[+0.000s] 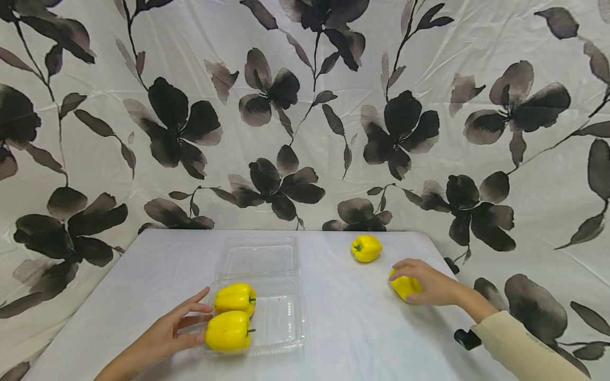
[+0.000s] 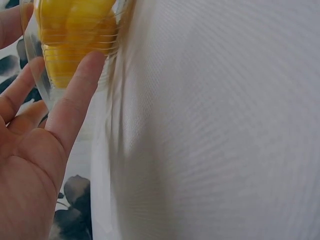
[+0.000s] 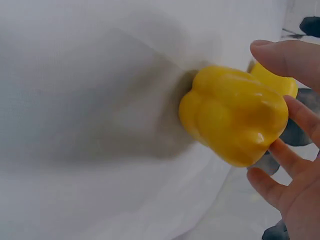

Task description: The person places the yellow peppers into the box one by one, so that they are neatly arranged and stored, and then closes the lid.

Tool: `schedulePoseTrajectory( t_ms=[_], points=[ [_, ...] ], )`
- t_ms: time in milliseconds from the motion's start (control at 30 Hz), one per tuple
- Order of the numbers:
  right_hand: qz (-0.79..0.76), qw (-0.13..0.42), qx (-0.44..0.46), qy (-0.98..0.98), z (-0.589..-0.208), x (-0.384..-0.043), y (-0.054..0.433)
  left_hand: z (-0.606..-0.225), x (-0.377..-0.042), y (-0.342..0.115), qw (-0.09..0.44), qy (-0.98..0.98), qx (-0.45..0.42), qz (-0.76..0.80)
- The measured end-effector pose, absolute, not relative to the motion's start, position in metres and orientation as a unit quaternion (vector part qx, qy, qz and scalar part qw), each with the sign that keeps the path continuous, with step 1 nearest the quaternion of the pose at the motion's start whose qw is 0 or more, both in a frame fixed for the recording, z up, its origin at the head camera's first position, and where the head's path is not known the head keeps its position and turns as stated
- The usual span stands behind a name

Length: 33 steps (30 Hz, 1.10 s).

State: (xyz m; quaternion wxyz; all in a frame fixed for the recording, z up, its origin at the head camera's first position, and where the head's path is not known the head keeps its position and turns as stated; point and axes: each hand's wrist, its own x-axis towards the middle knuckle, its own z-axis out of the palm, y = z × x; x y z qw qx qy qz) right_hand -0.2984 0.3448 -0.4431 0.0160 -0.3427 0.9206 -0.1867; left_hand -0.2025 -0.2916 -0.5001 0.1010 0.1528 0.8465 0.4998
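While the right hand (image 1: 429, 283) stands spread around a yellow bell pepper (image 1: 405, 287) at the right of the white-covered table (image 1: 343, 328), its thumb and fingers look wide; the right wrist view shows the thumb apart from the skin, though which fingertips touch it I cannot tell. A sound grasp probably means setting thumb and fingers on opposite sides of the broadest part, then pressing only lightly, since such smooth, glossy skin could roll under a lopsided pinch. Keeping the fingertips clear of the farther pepper (image 1: 366, 248) should avoid nudging it. The left hand (image 1: 167, 330), fingers extended and wide, is at the left edge of the clear plastic container (image 1: 302, 317), where two peppers (image 1: 227, 330) lie side by side, stems to the right; the clear lid (image 1: 259, 256) is folded back behind them. Light, steady contact there seems wise, because thin plastic likely slides or flexes easily. No brand or label can be made out on the peppers or the container; small dark marks run along the right sleeve (image 1: 514, 338), too faint to read
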Motion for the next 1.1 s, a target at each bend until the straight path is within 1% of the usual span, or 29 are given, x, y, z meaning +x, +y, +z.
schedulePoseTrajectory(
  t_ms=[233, 467, 633, 767, 1000, 1100],
  points=[
    [-0.181, 0.029, -0.340, 0.922, -0.440, -0.299, 0.350, -0.500, -0.202, -0.292, 0.101, 0.846, 0.152, 0.500],
    [-0.157, 0.017, -0.349, 0.924, -0.442, -0.302, 0.356, -0.500, -0.203, -0.291, 0.101, 0.843, 0.160, 0.504],
    [-0.136, 0.018, -0.338, 0.931, -0.444, -0.305, 0.357, -0.501, -0.203, -0.292, 0.101, 0.844, 0.156, 0.503],
    [-0.119, 0.008, -0.338, 0.934, -0.445, -0.306, 0.355, -0.501, -0.203, -0.292, 0.102, 0.840, 0.163, 0.508],
    [-0.073, -0.033, -0.358, 0.930, -0.450, -0.313, 0.349, -0.498, -0.202, -0.292, 0.104, 0.838, 0.164, 0.510],
    [-0.063, -0.040, -0.360, 0.930, -0.450, -0.315, 0.347, -0.499, -0.202, -0.293, 0.101, 0.839, 0.168, 0.508]
  ],
)
